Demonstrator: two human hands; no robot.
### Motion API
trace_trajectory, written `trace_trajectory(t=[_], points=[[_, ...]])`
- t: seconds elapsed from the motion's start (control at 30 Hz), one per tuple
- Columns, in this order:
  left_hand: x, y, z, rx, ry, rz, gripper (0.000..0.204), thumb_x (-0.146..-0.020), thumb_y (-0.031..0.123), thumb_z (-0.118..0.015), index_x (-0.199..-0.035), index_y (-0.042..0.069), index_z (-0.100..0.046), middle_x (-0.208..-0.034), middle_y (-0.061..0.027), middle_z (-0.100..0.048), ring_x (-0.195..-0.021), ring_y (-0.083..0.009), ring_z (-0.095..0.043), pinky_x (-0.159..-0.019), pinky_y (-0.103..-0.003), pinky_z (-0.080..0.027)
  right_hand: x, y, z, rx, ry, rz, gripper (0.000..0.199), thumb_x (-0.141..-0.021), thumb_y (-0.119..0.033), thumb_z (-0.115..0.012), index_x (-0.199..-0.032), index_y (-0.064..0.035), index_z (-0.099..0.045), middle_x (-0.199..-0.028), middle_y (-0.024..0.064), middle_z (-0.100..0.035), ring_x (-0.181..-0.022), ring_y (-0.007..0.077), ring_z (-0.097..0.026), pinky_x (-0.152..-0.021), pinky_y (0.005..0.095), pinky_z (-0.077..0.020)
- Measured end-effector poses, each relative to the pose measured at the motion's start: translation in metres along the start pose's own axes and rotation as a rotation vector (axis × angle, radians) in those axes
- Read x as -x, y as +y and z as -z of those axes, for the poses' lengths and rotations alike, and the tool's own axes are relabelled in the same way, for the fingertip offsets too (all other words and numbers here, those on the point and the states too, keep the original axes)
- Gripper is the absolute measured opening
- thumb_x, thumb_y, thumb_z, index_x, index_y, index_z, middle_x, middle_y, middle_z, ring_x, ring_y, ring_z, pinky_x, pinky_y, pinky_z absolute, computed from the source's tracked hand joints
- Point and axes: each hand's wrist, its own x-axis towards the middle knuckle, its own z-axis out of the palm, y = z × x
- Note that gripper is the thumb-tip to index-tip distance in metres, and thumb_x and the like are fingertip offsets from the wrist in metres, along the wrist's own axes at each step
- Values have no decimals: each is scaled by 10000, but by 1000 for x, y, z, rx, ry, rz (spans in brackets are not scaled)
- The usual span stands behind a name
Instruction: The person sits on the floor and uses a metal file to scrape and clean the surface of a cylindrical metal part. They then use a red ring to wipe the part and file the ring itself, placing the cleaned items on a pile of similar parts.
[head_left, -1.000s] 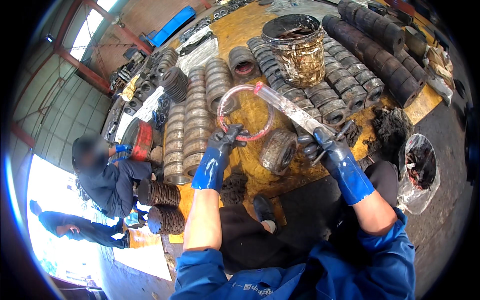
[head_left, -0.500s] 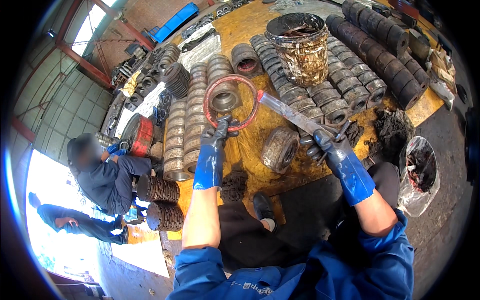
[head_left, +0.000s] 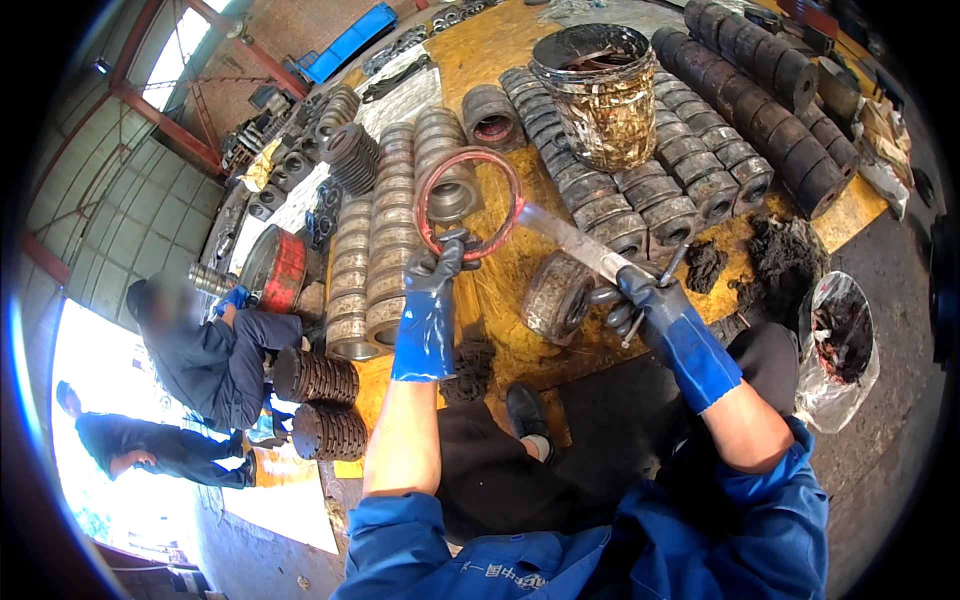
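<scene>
Your left hand [head_left: 436, 268], gloved in blue and black, pinches the lower edge of a reddish ring [head_left: 421, 203], held up above the yellow floor covering [head_left: 490, 308]. Your right hand [head_left: 652, 302] is closed around a long pale tool [head_left: 575, 240]; its far end meets the ring's right side in view, though you cannot tell whether they touch. The covering is smeared dark, and 1 thick metal collar [head_left: 543, 296] lies on it between your hands. Rows of metal cylinders [head_left: 350, 270] stretch away beyond, near a grimy bucket [head_left: 608, 125]. To your right lie black clumps [head_left: 787, 258] and a clear bag [head_left: 838, 402]. On the left are 2 people, 1 seated [head_left: 225, 355] beside a red drum [head_left: 290, 272], with panelled walls [head_left: 120, 225], red beams [head_left: 165, 132] and a bright opening [head_left: 100, 505] behind.
</scene>
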Motion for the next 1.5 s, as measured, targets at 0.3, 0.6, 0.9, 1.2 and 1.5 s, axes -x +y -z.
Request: trace_trajectory(t=[0.3,0.6,0.9,1.2,1.5], points=[[6,3,-20,111,-80,-25,314,-923,166,-672,-1167,-30,-639,-1088,-109,-683,-937,-189,-655,-818,-337,-552,8,21,-11,-523,-69,-420,312,-953,-250,-581,-1222,-94,-557,-906,126,-701,-538,151,-585,-441,302,-473],[5,3,-37,45,83,31,296,-922,173,-681,-1165,4,-669,-954,-35,-687,-742,-66,-599,-649,-216,-515,16,20,-18,-607,-131,-472,292,-991,-300,-514,-1192,-97,-575,-853,45,-682,-571,104,-552,-503,275,-425],[1,3,-28,182,28,147,316,-939,131,-647,-1227,2,-632,-1044,-53,-686,-783,-52,-616,-693,-212,-534,12,13,-7,-591,-74,-441,322,-949,-303,-582,-1172,-71,-575,-837,89,-700,-482,117,-534,-439,287,-431],[4,20,-17,127,-72,200,331,-928,150,-663,-1224,6,-626,-1060,-91,-707,-768,-140,-685,-564,-186,-431,3,-3,12,-414,31,-253,392,-923,-323,-628,-1199,-51,-574,-871,140,-692,-485,128,-540,-421,292,-446],[0,18,-8,117,-139,214,351,-951,196,-638,-1256,24,-615,-1060,-101,-694,-757,-115,-658,-536,-203,-446,3,-6,17,-185,-52,87,464,-954,-362,-599,-1222,15,-577,-843,171,-719,-473,157,-600,-414,257,-477]])
